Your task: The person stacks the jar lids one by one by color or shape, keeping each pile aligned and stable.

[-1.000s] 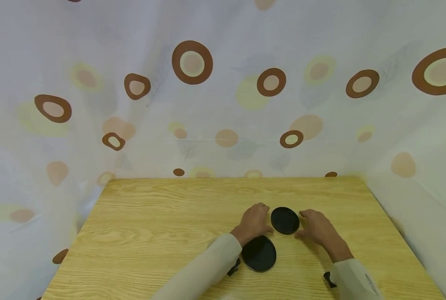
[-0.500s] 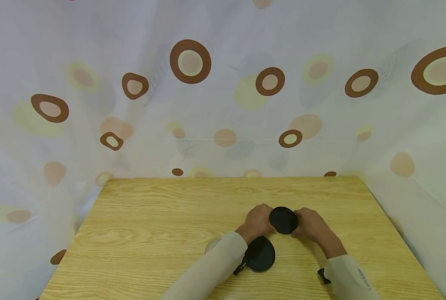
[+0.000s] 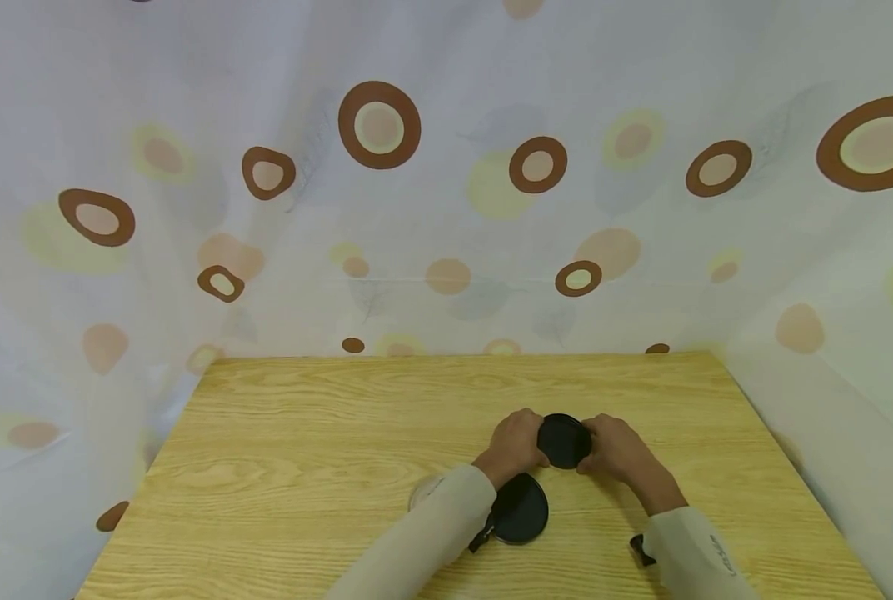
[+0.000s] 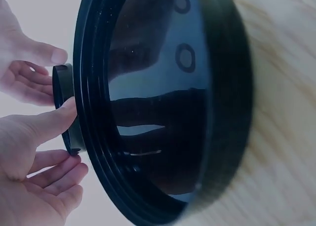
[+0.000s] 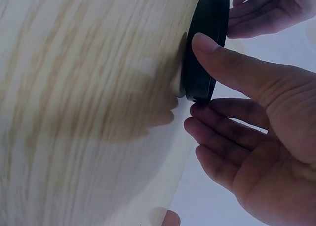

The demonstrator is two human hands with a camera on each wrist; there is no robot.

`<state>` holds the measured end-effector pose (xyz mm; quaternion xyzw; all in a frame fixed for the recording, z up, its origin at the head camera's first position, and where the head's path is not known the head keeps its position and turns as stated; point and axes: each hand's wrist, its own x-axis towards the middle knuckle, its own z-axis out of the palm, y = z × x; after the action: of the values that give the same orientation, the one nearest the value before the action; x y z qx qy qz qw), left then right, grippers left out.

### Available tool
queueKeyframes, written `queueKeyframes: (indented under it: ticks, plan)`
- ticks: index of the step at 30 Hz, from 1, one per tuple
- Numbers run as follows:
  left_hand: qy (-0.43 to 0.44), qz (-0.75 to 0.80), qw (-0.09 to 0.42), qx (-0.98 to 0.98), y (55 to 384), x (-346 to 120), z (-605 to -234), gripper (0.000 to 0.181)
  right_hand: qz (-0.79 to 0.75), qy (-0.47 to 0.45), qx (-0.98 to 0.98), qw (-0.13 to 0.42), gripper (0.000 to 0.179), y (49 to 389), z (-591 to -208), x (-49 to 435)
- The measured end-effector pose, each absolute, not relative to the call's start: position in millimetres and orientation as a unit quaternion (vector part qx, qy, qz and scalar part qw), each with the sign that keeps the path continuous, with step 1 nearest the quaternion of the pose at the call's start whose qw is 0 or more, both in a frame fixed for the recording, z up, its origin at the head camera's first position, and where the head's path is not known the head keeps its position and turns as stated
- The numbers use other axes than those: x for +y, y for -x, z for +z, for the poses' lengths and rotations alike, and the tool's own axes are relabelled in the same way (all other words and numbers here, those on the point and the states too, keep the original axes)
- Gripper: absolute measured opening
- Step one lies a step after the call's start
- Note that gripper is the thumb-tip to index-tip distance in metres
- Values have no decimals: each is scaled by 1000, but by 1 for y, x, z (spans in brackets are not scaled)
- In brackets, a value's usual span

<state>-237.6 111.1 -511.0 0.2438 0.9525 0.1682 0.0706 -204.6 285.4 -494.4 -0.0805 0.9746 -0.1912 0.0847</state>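
Note:
A small round black shallow dish (image 3: 564,441) is held between both hands near the middle of the wooden table. My left hand (image 3: 515,446) grips its left side. My right hand (image 3: 621,455) holds the opposite side, and in the right wrist view the thumb presses on the dark side wall (image 5: 201,63), with the fingers at the lower edge. A larger black round dish (image 3: 520,510) with a raised rim lies nearer, beside the left forearm. In the left wrist view this larger dish (image 4: 158,107) fills the foreground, its glossy inside reflecting light.
A clear round object (image 3: 421,490) shows on the wood, partly hidden behind the left sleeve (image 3: 431,525). The wooden table (image 3: 304,433) is bordered at the back and sides by a pale curtain (image 3: 446,208) with brown ring patterns.
One second ago both hands stood just apart from the smaller dish. They have since come inward and grip it from both sides. The larger dish stays put.

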Motion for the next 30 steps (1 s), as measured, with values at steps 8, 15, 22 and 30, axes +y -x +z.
queueKeyframes:
  ticks: [8, 15, 22, 30]
  plan:
    - [-244, 192, 70, 948, 235, 102, -508, 45, -216, 56, 970, 92, 53, 200, -490, 279]
    - [-242, 222, 67, 942, 230, 90, -500, 52, -205, 75, 973, 80, 55, 198, -481, 271]
    - [-241, 228, 57, 942, 223, 82, -493, 52, -196, 90, 974, 69, 61, 191, -476, 265]
    - [-237, 220, 53, 945, 215, 71, -484, 60, -199, 115, 972, 53, 63, 184, -470, 261]
